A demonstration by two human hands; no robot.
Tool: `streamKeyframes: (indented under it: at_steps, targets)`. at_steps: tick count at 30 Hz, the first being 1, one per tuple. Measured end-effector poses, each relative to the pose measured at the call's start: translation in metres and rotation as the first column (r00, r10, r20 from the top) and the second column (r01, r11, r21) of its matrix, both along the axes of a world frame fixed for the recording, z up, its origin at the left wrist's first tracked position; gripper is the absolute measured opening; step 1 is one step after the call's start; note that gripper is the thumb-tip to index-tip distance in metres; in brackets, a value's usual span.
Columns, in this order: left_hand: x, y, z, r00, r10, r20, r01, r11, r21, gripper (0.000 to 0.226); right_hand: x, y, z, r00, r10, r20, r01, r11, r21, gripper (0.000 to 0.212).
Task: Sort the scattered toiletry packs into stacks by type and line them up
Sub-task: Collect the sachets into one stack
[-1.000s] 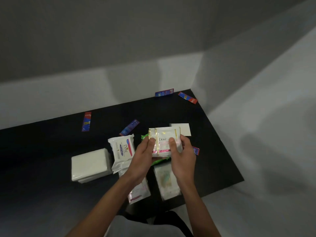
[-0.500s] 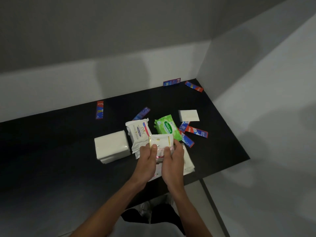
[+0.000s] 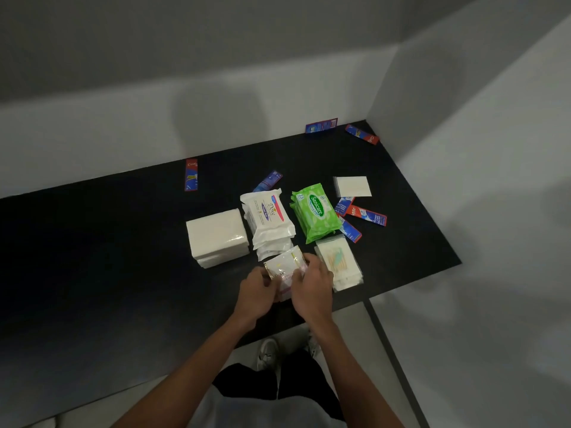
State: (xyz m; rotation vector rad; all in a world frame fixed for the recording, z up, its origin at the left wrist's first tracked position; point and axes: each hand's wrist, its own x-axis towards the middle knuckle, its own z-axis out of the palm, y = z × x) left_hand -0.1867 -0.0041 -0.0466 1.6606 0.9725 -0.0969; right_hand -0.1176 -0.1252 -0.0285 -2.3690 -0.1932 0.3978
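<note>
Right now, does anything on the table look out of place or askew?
Yes. Toothpaste sachets lie scattered: two in the far right corner, three jumbled beside the green wipes. The white pack in the left hand and right hand is tilted.

Nearer me than the green Sanicare pack (image 3: 313,213), my left hand (image 3: 258,296) and right hand (image 3: 312,288) cover much of the Dove sachets (image 3: 285,267) they grip, so I cannot count the stack. To the pack's right, its edge partly covers a toothpaste sachet (image 3: 351,232). To its left, the Dove wipes (image 3: 267,214) hide most of a blue sachet (image 3: 268,180).
</note>
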Motion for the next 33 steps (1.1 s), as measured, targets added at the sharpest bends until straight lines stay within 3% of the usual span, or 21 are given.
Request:
streamKeyframes:
  at_steps: [11, 18, 23, 30, 33]
  targets:
    - [0.019, -0.010, -0.019, 0.994, -0.084, -0.065, 0.100, 0.949, 0.299, 0.019, 0.004, 0.004, -0.029, 0.988, 0.118, 0.101, -0.092, 0.967, -0.236, 0.046]
    - [0.019, -0.011, -0.023, 0.997, -0.051, -0.053, 0.065, 0.945, 0.320, 0.033, 0.002, -0.006, -0.026, 0.979, 0.181, 0.092, -0.162, 0.969, -0.186, 0.058]
    - [0.021, -0.009, -0.028, 0.999, -0.041, -0.021, 0.046, 0.950, 0.308, 0.027, 0.003, -0.010, -0.023, 0.965, 0.249, 0.077, -0.229, 0.951, -0.206, 0.059]
    - [0.017, -0.013, -0.024, 0.994, 0.022, 0.110, -0.050, 0.964, 0.262, 0.034, 0.004, -0.010, -0.028, 0.957, 0.283, 0.064, -0.264, 0.941, -0.213, 0.056]
    - [0.014, -0.014, -0.027, 0.991, -0.035, 0.133, -0.007, 0.953, 0.302, 0.028, 0.005, -0.011, -0.029, 0.957, 0.285, 0.062, -0.265, 0.939, -0.221, 0.054]
